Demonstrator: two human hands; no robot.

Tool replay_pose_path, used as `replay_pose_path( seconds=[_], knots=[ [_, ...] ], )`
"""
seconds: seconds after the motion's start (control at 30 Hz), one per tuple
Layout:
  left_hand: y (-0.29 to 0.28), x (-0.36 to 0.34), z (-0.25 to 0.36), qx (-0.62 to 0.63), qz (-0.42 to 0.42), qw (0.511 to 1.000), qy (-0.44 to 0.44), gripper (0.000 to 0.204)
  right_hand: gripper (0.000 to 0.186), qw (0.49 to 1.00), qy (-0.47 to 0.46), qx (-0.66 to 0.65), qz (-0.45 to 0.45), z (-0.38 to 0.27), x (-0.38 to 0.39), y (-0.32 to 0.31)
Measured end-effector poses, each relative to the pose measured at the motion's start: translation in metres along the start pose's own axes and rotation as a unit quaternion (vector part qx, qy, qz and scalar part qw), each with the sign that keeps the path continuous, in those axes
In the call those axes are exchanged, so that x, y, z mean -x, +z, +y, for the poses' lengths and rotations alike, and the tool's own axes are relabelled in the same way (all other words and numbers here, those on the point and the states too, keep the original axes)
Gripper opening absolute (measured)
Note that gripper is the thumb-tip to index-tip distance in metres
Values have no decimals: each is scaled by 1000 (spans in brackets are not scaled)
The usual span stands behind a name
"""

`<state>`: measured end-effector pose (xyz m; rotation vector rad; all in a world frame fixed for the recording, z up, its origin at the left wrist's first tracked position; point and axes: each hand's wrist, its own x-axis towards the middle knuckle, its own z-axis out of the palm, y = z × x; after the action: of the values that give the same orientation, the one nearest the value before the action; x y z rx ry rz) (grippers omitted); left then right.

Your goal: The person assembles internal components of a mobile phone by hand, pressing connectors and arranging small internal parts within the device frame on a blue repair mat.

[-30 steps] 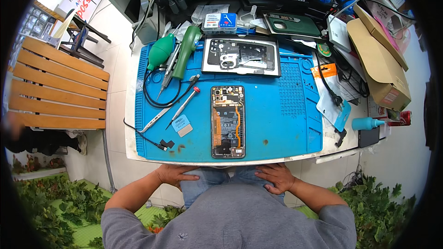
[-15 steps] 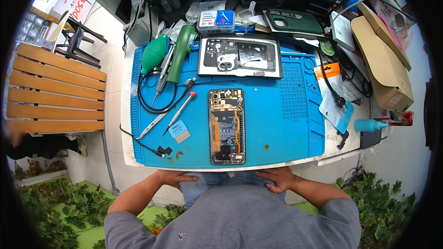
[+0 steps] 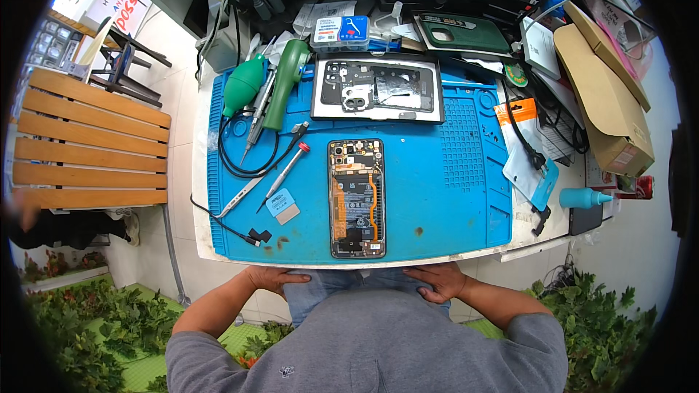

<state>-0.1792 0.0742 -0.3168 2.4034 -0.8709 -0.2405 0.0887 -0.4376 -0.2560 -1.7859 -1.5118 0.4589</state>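
Observation:
My left hand rests on my left thigh below the bench's front edge, its visible fingers stretched out and holding nothing. On the other thigh lies my right hand, likewise empty, with thumb and fingers apart. Nearest to both, a smartphone with its back off lies on a blue repair mat, its battery and an orange flex cable showing. Behind it, a shallow box holds a dark phone back part. A screwdriver with a red cap and tweezers lie left of the phone.
A green air blower and green-handled tool lie at the mat's back left, beside a black cable. A green phone case lies at the back. To the right are a cardboard box and a blue bottle. A slatted wooden bench stands left.
The view has shifted very slightly. Both hands stay on the thighs, and nothing on the mat has visibly moved.

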Motion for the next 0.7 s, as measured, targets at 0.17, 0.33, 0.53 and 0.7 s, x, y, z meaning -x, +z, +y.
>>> replay_pose_path(
  seconds=[0.17, 0.33, 0.53, 0.7],
  knots=[
    [6, 11, -2, -6, 9, 1000, -3, 132, 58, 1000, 1, -10, -1, 2, -1, 1],
    [0, 1, 2, -13, 29, 999, 0, 125, 58, 1000, 5, -15, 1, 1, -1, 2],
    [-1, 0, 2, -9, 24, 1000, -2, 126, 57, 1000, 15, -14, -16, 2, 2, 4],
    [1, 5, 1, 8, 5, 1000, -8, 129, 57, 999, 23, -15, -17, 5, 6, 9]
  ],
)
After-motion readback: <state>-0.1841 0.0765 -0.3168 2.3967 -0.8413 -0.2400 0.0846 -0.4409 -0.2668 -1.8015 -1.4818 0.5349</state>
